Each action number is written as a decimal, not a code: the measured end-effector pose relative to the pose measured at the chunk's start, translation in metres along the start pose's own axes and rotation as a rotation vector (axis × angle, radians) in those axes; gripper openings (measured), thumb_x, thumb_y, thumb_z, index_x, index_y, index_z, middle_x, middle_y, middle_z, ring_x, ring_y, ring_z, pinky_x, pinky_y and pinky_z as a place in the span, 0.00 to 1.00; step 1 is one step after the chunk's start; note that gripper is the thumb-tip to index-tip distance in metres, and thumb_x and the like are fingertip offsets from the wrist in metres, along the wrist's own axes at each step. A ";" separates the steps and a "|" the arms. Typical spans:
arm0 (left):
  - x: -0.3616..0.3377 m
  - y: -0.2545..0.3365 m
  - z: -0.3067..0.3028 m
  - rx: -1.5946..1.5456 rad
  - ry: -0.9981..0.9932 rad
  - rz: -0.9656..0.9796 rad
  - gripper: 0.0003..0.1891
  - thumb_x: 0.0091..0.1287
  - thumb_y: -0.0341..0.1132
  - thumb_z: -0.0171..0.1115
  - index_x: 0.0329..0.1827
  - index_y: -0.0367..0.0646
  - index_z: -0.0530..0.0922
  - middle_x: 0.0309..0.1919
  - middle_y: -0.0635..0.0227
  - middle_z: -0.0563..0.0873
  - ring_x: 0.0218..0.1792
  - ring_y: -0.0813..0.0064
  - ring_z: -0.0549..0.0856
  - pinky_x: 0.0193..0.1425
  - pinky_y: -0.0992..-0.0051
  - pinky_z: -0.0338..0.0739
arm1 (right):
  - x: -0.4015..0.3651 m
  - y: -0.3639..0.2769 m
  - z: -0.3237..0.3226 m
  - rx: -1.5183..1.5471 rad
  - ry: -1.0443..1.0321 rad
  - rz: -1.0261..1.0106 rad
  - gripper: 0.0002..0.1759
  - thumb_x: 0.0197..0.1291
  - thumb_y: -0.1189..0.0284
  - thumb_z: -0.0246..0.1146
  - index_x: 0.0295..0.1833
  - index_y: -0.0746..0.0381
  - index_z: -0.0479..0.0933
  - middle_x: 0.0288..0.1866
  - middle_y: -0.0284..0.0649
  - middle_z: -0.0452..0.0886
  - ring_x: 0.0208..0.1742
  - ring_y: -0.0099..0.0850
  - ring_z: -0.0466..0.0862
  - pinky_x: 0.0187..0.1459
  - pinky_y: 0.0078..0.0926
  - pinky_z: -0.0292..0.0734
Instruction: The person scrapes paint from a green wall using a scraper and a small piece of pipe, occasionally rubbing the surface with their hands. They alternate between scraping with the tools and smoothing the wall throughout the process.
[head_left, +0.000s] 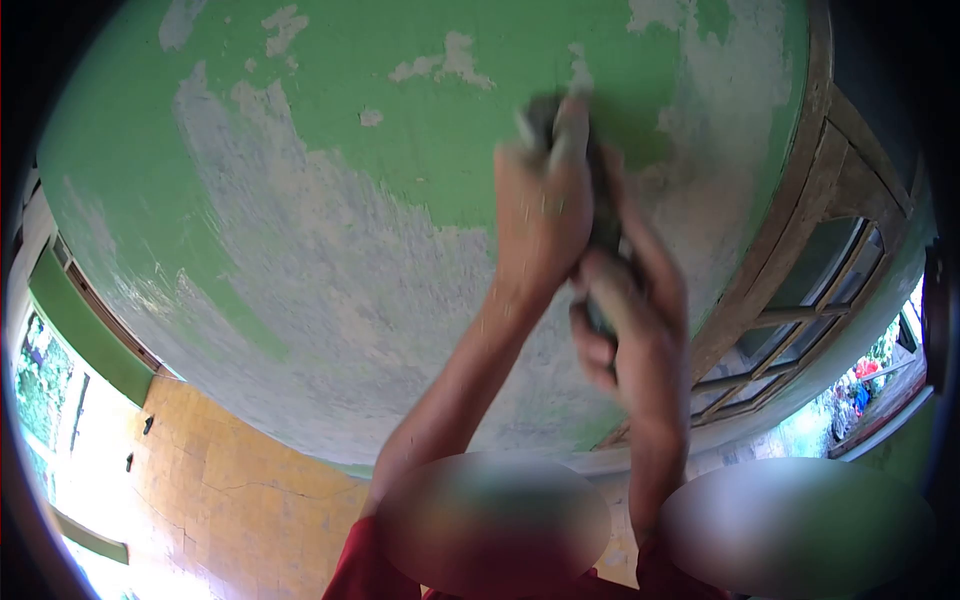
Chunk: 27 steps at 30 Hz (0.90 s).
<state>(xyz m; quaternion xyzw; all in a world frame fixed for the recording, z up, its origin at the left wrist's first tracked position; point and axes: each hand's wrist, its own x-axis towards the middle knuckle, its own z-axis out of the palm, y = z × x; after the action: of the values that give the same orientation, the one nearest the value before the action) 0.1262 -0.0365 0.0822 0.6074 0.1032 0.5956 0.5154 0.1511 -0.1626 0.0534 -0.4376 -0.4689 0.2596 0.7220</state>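
Observation:
A green-painted wall (370, 190) fills most of the head view, with large grey-white patches where the paint is gone. Both hands hold a long dark tool (604, 215) against its upper part; motion blur hides the tool's exact kind. My left hand (545, 205) is closed around the upper end, thumb pointing up along it. Lower down and to the right, my right hand (640, 310) wraps its fingers round the tool's lower end. The tool's working edge cannot be made out.
On the right stands a brown wooden window frame (775, 255) with glass panes. Below lies a yellowish tiled floor (240, 480) with two small dark objects near a bright opening at the left. Red sleeves (365, 565) show at the bottom.

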 end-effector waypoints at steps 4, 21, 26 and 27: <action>-0.005 0.000 -0.002 -0.070 -0.175 -0.117 0.23 0.81 0.49 0.50 0.36 0.38 0.81 0.27 0.62 0.86 0.28 0.78 0.84 0.35 0.77 0.79 | 0.005 0.000 -0.007 0.013 -0.036 -0.053 0.39 0.68 0.79 0.50 0.84 0.59 0.51 0.32 0.32 0.74 0.15 0.13 0.64 0.12 0.16 0.56; -0.001 0.007 0.012 -0.301 -0.209 -0.167 0.22 0.81 0.45 0.49 0.35 0.36 0.81 0.26 0.72 0.81 0.28 0.82 0.77 0.31 0.74 0.72 | 0.000 -0.008 0.000 -0.124 0.069 -0.103 0.37 0.68 0.78 0.48 0.83 0.62 0.53 0.53 0.43 0.80 0.19 0.14 0.68 0.16 0.18 0.61; -0.029 -0.015 0.003 -0.234 -0.184 -0.259 0.22 0.82 0.47 0.49 0.41 0.36 0.80 0.26 0.65 0.84 0.25 0.76 0.83 0.30 0.75 0.78 | -0.010 0.010 -0.003 -0.128 0.068 -0.063 0.38 0.68 0.79 0.47 0.84 0.59 0.52 0.43 0.38 0.79 0.17 0.14 0.66 0.15 0.16 0.60; -0.024 -0.013 0.004 -0.231 -0.188 -0.259 0.22 0.82 0.47 0.49 0.41 0.36 0.80 0.26 0.65 0.84 0.25 0.76 0.83 0.30 0.75 0.78 | -0.011 0.007 -0.001 -0.079 0.060 -0.005 0.38 0.68 0.79 0.46 0.84 0.59 0.51 0.41 0.37 0.78 0.17 0.14 0.66 0.15 0.16 0.60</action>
<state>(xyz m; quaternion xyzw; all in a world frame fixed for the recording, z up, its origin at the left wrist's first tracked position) 0.1292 -0.0504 0.0586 0.5788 0.0632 0.4729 0.6614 0.1477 -0.1681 0.0421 -0.4721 -0.4578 0.2259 0.7187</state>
